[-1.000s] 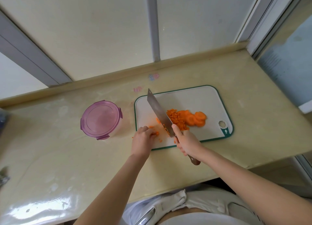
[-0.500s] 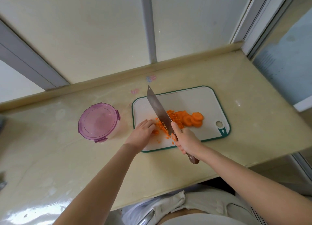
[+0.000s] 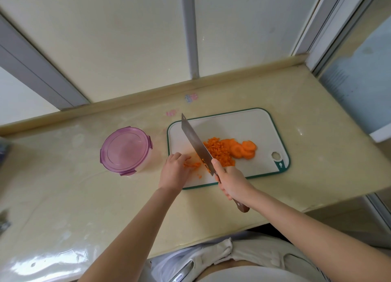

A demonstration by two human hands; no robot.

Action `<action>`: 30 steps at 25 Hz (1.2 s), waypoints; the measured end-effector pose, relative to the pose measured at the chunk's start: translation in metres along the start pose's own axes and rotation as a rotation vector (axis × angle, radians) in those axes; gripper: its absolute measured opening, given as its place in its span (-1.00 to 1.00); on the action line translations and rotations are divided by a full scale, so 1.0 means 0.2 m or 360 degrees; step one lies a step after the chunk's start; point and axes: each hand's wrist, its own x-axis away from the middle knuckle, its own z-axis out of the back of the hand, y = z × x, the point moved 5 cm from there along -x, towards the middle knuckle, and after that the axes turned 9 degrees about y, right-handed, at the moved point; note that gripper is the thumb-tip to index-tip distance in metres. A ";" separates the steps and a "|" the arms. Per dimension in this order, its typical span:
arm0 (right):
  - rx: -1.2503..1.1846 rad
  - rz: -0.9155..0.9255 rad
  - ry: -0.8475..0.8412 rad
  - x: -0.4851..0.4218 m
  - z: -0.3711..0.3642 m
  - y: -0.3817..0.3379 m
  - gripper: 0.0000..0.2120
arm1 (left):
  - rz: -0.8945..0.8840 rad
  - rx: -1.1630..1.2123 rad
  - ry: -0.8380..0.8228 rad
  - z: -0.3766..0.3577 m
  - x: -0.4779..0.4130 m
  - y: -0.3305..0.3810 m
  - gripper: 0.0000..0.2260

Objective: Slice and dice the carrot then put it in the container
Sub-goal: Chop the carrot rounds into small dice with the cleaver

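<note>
Being clasped in the right hand (image 3: pixel 231 181), a knife (image 3: pixel 195 144) is slanted over the board (image 3: pixel 243 122), carrot pieces (image 3: pixel 191 164) are pinned by the left hand (image 3: pixel 173 171), fingers curled — diced carrot (image 3: pixel 220 151) is heaped beside the blade, the lidded container (image 3: pixel 124 150) set left of the board.

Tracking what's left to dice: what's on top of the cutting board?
Visible: diced carrot, several whole slices and the knife. The left hand covers part of the carrot pieces it holds.

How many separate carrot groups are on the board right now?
3: a diced heap right of the knife, uncut slices just right of that heap, and small bits at the left hand. The hand or knife may hide more.
</note>
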 end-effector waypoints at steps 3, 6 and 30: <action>0.0084 0.0041 -0.0018 0.00 -0.05 0.02 -0.45 | 0.0072 0.0055 -0.0037 -0.02 0.02 -0.01 -0.80; 0.0175 0.0073 0.0001 -0.02 -0.09 0.02 -0.42 | 0.0089 0.0069 -0.0068 -0.02 0.04 0.01 -0.84; 0.0118 0.0062 0.0020 -0.07 -0.01 -0.02 -0.46 | 0.0149 0.0136 0.0051 -0.02 0.06 0.03 -0.86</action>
